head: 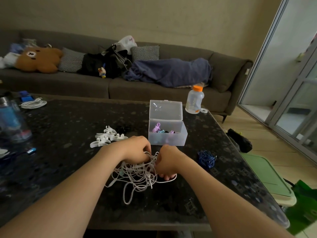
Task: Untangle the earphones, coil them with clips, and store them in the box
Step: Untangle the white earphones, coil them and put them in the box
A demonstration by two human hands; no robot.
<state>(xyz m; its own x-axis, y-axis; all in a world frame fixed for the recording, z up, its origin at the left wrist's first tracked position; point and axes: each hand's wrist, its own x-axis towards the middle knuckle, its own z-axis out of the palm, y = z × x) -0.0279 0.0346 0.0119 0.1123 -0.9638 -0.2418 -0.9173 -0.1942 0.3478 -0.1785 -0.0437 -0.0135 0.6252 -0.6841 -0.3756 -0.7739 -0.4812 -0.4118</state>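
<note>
1. White earphone tangle sits on the dark table, dead centre in front of the person. It's bunched between both hands and spills back toward the near edge.
2. Left hand: fingers curled down into the top of the tangle, gripping strands. Exact pinch point is hidden under the knuckles.
3. Right hand: fingers curled round strands on the tangle's right side, one cord looping out under it. The hands are close together, nearly touching across the knot.
4. The tangle has no real long axis, it's a loose mass. The only direction cue is one long loop trailing toward the person, slightly on the left-arm side.
5. Judgement: still the untangle step, early, with nothing coiled from this set.
6. Key geometry: the mass hangs below and nearer than both hands, equally reachable. Next move is probably pulling the hands apart sideways, or the left hand dropping back for the trailing loop.
7. Clear box is lid-open, just beyond the hands and a bit right, so closer to the right hand. It already holds some coloured cords.
8. White clips lie beyond-left, nearer the left hand.
9. Blue tangle sits right of the right hand, untouched.
10. Risk: pulling hard may tighten the knots.
</note>
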